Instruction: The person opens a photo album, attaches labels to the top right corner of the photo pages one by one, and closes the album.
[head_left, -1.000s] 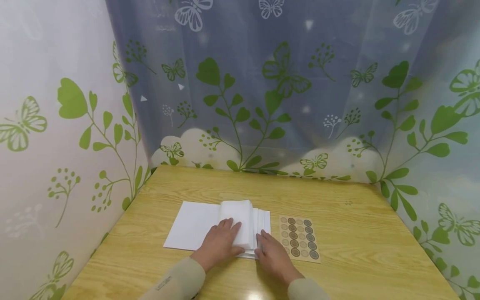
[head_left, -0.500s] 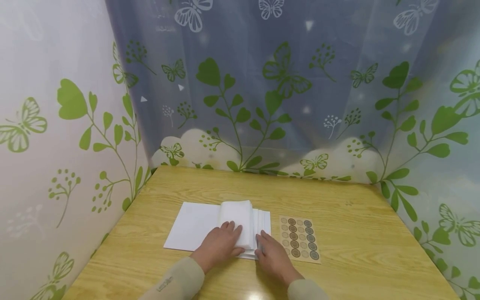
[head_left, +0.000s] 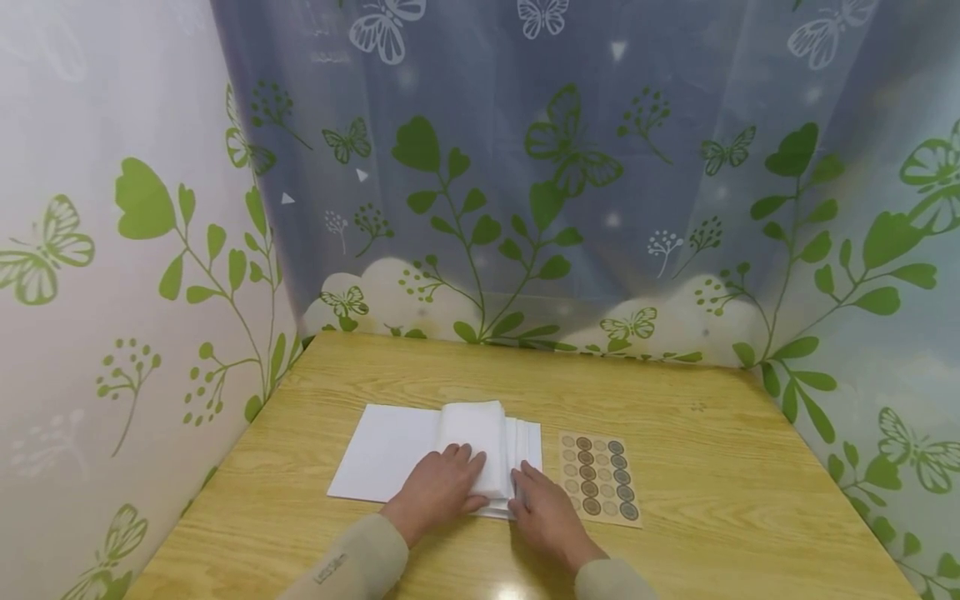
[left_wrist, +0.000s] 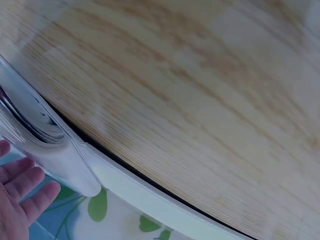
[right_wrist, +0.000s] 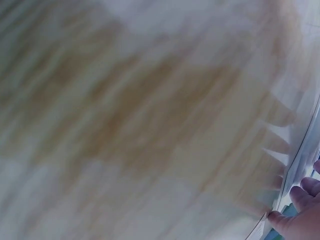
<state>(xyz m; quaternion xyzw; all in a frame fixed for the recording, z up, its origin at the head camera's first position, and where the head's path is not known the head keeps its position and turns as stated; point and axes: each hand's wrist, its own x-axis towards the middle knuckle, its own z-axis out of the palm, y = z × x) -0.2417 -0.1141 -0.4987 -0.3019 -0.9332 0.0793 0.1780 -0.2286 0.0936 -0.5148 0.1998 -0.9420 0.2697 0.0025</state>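
An open white notebook lies on the table, its left side flat and a thick bundle of pages curving over towards the right. My left hand rests on this bundle with extended fingers, the thumb close to the lower page edge. In the left wrist view, the fingers lie beside the bowed pages. My right hand touches the notebook's lower right side, where staggered page edges show. The right wrist view has its thumb at the notebook's edge.
Just right of the notebook lies a tan sheet of round stickers, light and dark, in columns. The wood-grain table meets patterned curtains at the back and both sides.
My left hand has slid slightly down the page bundle towards me. The right hand, notebook and sticker sheet have stayed in place.
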